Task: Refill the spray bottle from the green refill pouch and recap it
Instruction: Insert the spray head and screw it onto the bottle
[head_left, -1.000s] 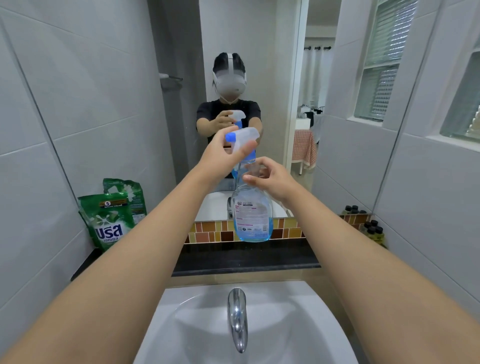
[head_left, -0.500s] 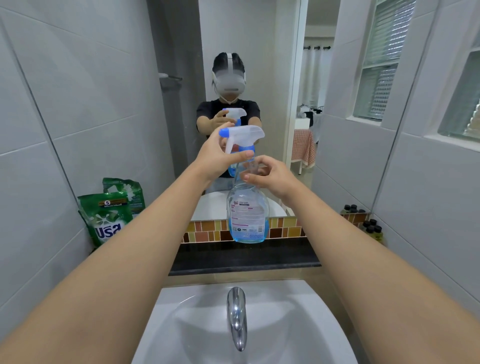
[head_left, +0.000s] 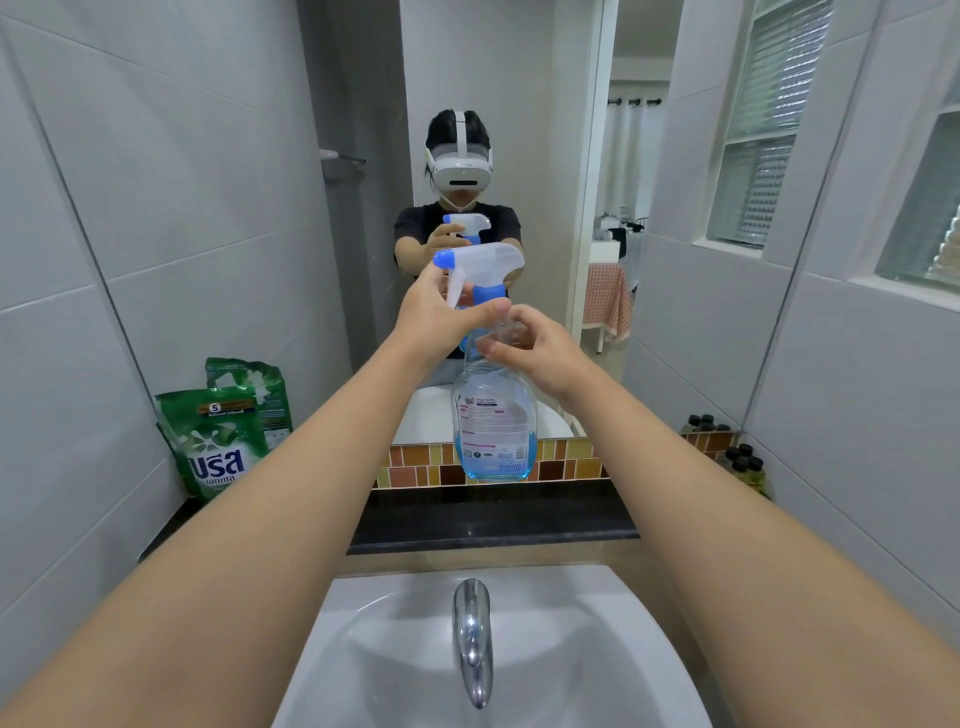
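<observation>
I hold a clear spray bottle (head_left: 493, 421) upright in the air above the black ledge; a little blue liquid sits at its bottom. My right hand (head_left: 535, 348) grips the bottle's neck. My left hand (head_left: 441, 314) is closed around the white trigger head (head_left: 483, 262) with its blue nozzle and blue collar, which sits on top of the bottle. The green refill pouch (head_left: 215, 441) leans against the left wall on the ledge, away from both hands.
A mirror (head_left: 498, 130) faces me and shows the person with the bottle. A black ledge (head_left: 493, 514) with a tiled strip runs below it. A white sink (head_left: 597, 665) with a chrome tap (head_left: 471, 639) lies near me. Several small dark bottles (head_left: 743, 460) stand at the right.
The trigger head has turned in my left hand, so its nozzle now points further left. The bottle and both hands have shifted slightly left and up.
</observation>
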